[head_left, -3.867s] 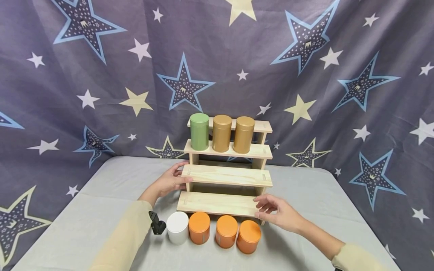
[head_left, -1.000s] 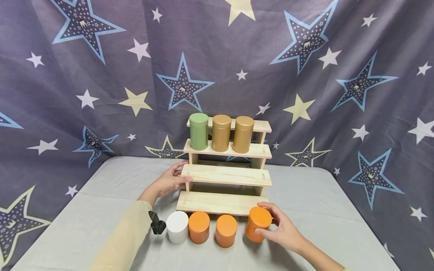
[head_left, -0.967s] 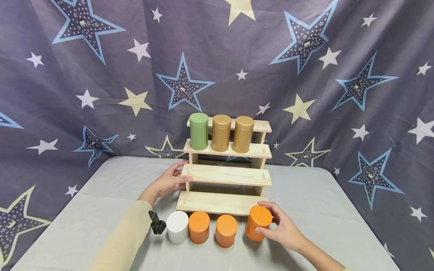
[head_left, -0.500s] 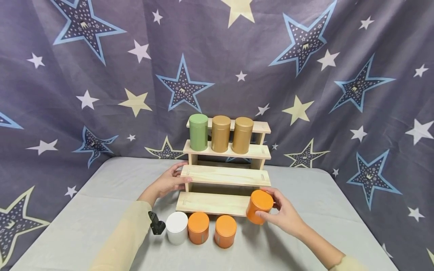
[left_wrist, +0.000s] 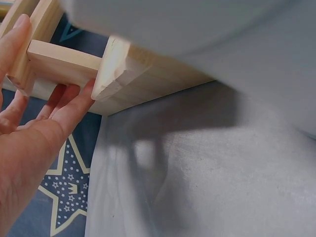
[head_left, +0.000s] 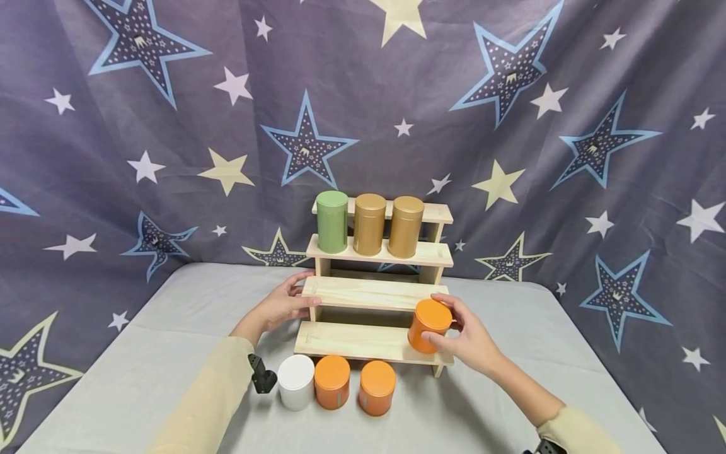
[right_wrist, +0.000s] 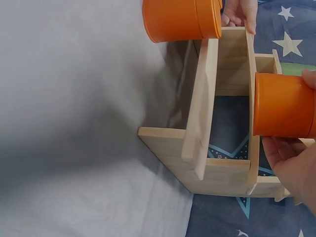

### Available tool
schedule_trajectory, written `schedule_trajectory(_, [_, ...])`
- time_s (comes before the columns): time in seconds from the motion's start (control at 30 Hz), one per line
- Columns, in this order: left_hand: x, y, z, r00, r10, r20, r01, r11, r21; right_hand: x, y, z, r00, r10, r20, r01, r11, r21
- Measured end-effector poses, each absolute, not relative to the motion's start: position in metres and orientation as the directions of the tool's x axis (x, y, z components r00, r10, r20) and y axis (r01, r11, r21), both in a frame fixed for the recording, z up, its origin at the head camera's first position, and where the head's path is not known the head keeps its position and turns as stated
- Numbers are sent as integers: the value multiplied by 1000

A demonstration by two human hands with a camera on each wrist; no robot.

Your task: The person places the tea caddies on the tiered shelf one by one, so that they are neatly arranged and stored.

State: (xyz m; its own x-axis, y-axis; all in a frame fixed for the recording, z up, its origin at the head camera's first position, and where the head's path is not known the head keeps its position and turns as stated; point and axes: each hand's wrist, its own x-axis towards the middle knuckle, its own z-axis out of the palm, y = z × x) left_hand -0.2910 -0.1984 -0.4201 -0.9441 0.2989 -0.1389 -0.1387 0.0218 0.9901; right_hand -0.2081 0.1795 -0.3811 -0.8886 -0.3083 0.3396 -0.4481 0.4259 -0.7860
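Observation:
At the right end of a stepped wooden shelf rack, my right hand grips an orange tin between thumb and fingers. In the head view the tin overlaps the two lower boards; the right wrist view has its base right at the edge of the second board up. My left hand holds the rack's left end, thumb on the second board and fingers at the side panel, as the left wrist view also shows. A green tin and two gold tins stand upright on the third board.
A white tin and two orange tins stand in a row on the grey cloth-covered table, in front of the rack. A star-patterned curtain hangs directly behind the table.
My right hand has taken hold of the rightmost orange tin, lifted it off the table and moved it up and back toward the second board. The left hand has stayed in place.

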Motion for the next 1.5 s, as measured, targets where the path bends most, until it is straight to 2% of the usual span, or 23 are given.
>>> schedule_trajectory(0.3, [-291, -199, -420, -943, 301, -143, -143, 21, 989, -223, 177, -370, -878, -292, 380, -475, 431, -767])
schedule_trajectory(0.67, [-291, -199, -417, -943, 297, -148, -146, 28, 989, -242, 163, -355, -902, -285, 324, -424, 448, -787])
schedule_trajectory(1.2, [-290, -196, -419, -943, 289, -163, -161, 29, 987, -264, 121, -358, -912, -286, 292, -388, 379, -840])
schedule_trajectory(1.5, [-292, -197, -418, -944, 277, -178, -178, 25, 984, -272, 99, -355, -902, -333, 276, -388, 342, -856])
